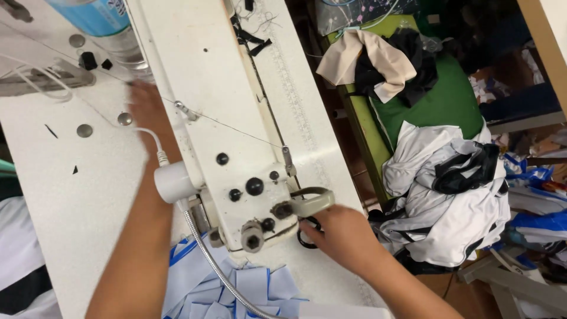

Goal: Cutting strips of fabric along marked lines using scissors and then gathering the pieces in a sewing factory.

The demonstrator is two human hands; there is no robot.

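White sewing machine point(230, 136) – right hand point(342, 236) at needle end, left hand point(144, 103) outstretched behind.

Bright even light, slight motion blur

White table point(71, 195) bears sewing machine point(224, 130), blue-white fabric pieces point(248, 289).
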